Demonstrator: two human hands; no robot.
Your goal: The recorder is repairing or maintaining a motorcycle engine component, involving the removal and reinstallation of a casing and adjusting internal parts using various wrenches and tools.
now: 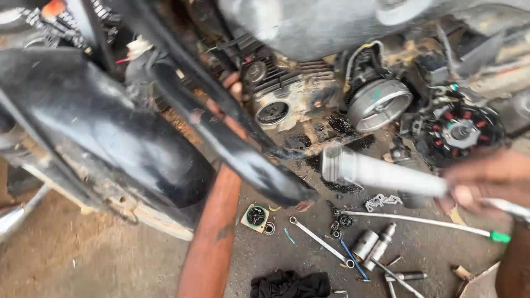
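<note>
My right hand [486, 179] enters from the right, blurred, and grips the handle end of a long silver tubular socket wrench [381, 174]. The wrench's open end points left toward the black frame tube [237, 143] and the oily engine block [287, 94]. My left forearm [212, 243] rises from the bottom and passes behind that frame tube. Only the fingers of my left hand [234, 83] show, next to the engine's cooling fins. The tube hides whether they hold anything.
A black mudguard [99, 127] fills the left. A silver flywheel [378, 102] and a stator coil [461, 129] lie at right. A combination wrench [320, 240], sockets [372, 243], a green-tipped rod [419, 221], a chain piece [381, 201] and a black cloth [290, 284] lie on the ground.
</note>
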